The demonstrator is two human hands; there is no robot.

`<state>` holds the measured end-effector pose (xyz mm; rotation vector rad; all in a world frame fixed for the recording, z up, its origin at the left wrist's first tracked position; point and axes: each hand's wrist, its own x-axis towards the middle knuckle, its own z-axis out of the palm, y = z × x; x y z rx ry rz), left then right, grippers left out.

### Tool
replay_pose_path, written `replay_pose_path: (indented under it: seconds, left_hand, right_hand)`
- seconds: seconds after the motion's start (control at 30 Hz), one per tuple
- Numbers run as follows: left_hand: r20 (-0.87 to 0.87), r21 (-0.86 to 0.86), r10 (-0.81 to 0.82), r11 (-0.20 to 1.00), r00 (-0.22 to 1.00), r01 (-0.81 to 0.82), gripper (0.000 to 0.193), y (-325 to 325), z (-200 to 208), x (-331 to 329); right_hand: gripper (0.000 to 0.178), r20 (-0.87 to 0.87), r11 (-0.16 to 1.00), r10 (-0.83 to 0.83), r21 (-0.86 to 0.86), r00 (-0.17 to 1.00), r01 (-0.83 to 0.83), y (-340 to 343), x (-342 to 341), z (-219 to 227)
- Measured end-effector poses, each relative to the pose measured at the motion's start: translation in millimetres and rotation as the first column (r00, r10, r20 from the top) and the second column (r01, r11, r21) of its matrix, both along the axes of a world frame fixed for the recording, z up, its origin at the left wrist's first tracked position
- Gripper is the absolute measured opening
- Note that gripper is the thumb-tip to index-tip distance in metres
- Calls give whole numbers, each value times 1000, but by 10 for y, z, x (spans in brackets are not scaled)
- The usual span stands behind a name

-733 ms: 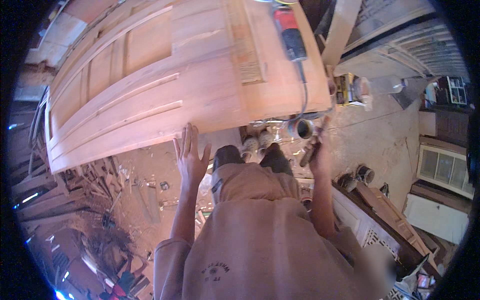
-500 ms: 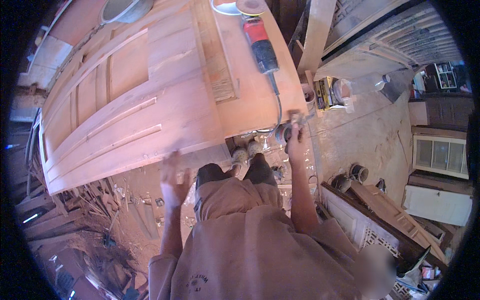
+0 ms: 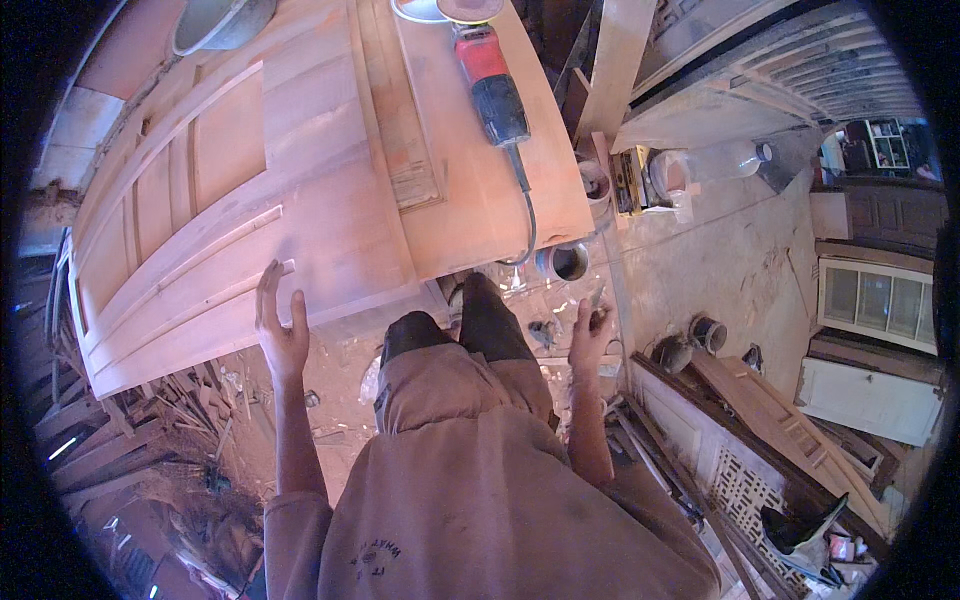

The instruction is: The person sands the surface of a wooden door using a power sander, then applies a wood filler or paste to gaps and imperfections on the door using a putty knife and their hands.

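My left hand (image 3: 283, 330) is open, its fingers stretched out over the near edge of a wooden panelled door (image 3: 340, 240). To the right, my right hand (image 3: 590, 335) hangs away from the door above the floor. Its fingers are curled in, and a small greyish thing seems to be between them, too small to name. On the door's right part lies a red and black angle grinder (image 3: 490, 85) with a round disc at its far end. Its cord (image 3: 531, 215) runs over the near edge.
A grey basin (image 3: 222, 22) stands at the far left. Below the door's right corner is an open can (image 3: 568, 261). Scrap wood (image 3: 170, 400) is piled at left. Leaning boards and panels (image 3: 780, 410) line the right side, beside a concrete floor (image 3: 730, 250).
My right hand has drawn back from the door's right corner toward my body. My left hand has moved left and up over the door's edge. My legs have shifted, one stepping forward.
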<state>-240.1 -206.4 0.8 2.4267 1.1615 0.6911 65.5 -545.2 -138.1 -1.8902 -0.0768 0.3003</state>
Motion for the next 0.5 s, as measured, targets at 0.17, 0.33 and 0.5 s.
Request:
replay_pose_path:
  seconds: [0.17,0.33,0.5]
  left_hand:
    - [51,-75,64,995,997,-60,42,228,-268,221]
    - [-2,67,39,997,999,-38,46,425,-364,368]
    - [-6,11,121,993,993,-121,47,455,-433,383]
  right_hand:
    - [38,-231,884,434,-79,871,-461,180,765,948]
    - [58,-410,304,744,-496,528,-813,455,1654,1041]
    - [56,-416,-28,882,-514,221,-857,926,1931,1125]
